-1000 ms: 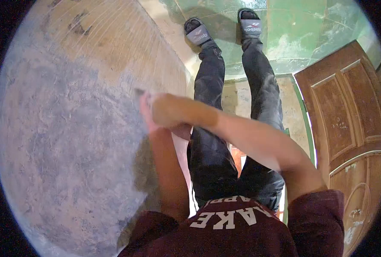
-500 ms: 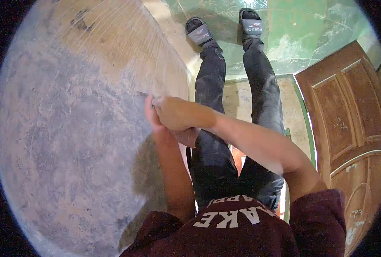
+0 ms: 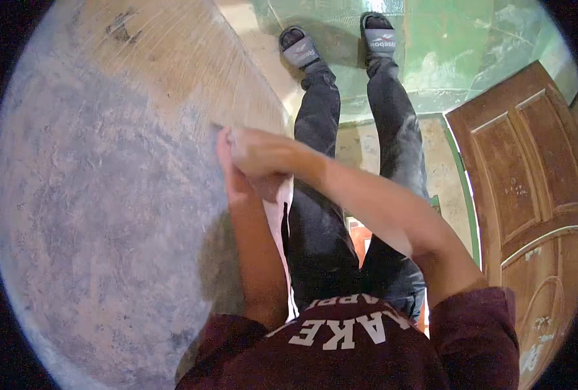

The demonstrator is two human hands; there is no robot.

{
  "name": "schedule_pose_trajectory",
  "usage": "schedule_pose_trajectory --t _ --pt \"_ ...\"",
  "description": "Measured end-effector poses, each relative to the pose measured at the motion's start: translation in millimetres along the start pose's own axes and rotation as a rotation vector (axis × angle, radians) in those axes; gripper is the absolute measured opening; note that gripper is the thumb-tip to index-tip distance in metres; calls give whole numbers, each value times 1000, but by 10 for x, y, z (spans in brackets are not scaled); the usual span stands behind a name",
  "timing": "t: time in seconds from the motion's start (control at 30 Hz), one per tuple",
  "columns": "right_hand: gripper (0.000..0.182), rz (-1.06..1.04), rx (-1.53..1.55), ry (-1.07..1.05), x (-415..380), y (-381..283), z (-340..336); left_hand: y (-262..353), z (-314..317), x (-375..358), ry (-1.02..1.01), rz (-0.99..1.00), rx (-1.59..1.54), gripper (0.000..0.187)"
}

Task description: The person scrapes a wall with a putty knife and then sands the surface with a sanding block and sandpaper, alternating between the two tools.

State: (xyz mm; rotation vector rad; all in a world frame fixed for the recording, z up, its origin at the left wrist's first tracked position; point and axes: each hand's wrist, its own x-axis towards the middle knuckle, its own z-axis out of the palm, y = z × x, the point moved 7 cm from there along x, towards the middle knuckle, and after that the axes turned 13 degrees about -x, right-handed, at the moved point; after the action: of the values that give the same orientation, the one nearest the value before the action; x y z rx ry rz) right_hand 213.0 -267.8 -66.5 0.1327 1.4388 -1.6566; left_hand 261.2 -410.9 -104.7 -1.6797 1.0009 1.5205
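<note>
At the wall (image 3: pixel 120 214) on my left, my right hand (image 3: pixel 258 153) is closed over my left hand (image 3: pixel 226 156), and the two are pressed together. A thin, flat-edged tool, apparently a scraper (image 3: pixel 216 123), pokes out past the fingertips against the wall. Its handle is hidden inside the hands. My left fingers are partly covered by the right hand and somewhat blurred. Around the tool's edge, greyish coating meets a tan area (image 3: pixel 185 71) marked with fine scratch lines.
My legs and sandalled feet (image 3: pixel 299 49) stand ahead on a green tiled floor (image 3: pixel 445 45). To the right is a brown panelled wooden door (image 3: pixel 513 175) beside a green-edged frame. My arms' shadow falls on the wall.
Both hands and the tool have slid a short way along the wall toward my feet. The arms have shifted slightly with them, and the grip looks the same.
</note>
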Motion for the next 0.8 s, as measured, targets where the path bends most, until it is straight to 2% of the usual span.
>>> schedule_pose_trajectory --t 0.03,0.1,0.13,0.17,0.23,0.27,0.3,0.33,0.37,0.4,0.43,0.47,0.5,0.53,0.57,0.6,0.63,0.67,0.7,0.73,0.77,0.8 --pt "21 1 7 1 -67 -40 68 14 43 -111 5 -2 5 37" --pt "13 -287 -514 308 -306 -411 107 65 122 -447 157 49 57 35" --pt "13 -478 -598 297 -195 -429 142 99 148 -299 147 57 49 35" --pt "13 -484 -603 297 86 -179 320 130 137 -66 100 20 67 34" --pt "13 -79 -1210 48 631 586 975 94 -160 131 74 -28 94 34" --pt "13 -79 -1215 46 465 454 771 142 -297 253 56 116 147 33" --pt "11 -214 -842 162 97 61 336 184 -367 314 39 260 192 31" --pt "10 -329 -444 265 -170 -240 100 129 -421 163 53 255 191 31" --pt "10 -321 -443 265 -187 -229 184 98 -311 -44 -15 330 220 30" --pt "9 -404 -487 419 -227 -208 179 97 -119 -136 -92 416 235 28" --pt "8 -487 -522 576 -281 -222 155 173 52 -95 -98 418 228 28" --pt "8 -481 -523 574 -228 -228 38 147 117 27 -53 205 162 29" --pt "14 -194 -309 258 29 20 -15 81 135 25 -1 -5 95 30" --pt "22 89 -94 -55 116 205 37 41 -39 58 3 -8 94 30" --pt "22 90 -104 -54 54 138 -59 43 -206 195 -106 168 136 32" --pt "20 -171 -370 -32 -79 -113 -106 67 -260 242 -213 342 176 34" --pt "19 -432 -618 -13 -222 -324 -35 46 -114 50 -206 333 177 34" --pt "19 -425 -616 -13 -201 -247 56 -13 153 -205 -74 214 47 36" --pt "20 -524 -676 136 -183 -185 103 -102 319 -303 47 103 -90 37" --pt "22 -629 -727 286 -196 -185 108 -83 385 -172 41 107 -96 37" --pt "22 -626 -722 290 -188 -209 106 9 336 -1 149 157 118 38" --pt "18 -431 -471 181 -112 -117 112 111 212 35 265 200 338 39"
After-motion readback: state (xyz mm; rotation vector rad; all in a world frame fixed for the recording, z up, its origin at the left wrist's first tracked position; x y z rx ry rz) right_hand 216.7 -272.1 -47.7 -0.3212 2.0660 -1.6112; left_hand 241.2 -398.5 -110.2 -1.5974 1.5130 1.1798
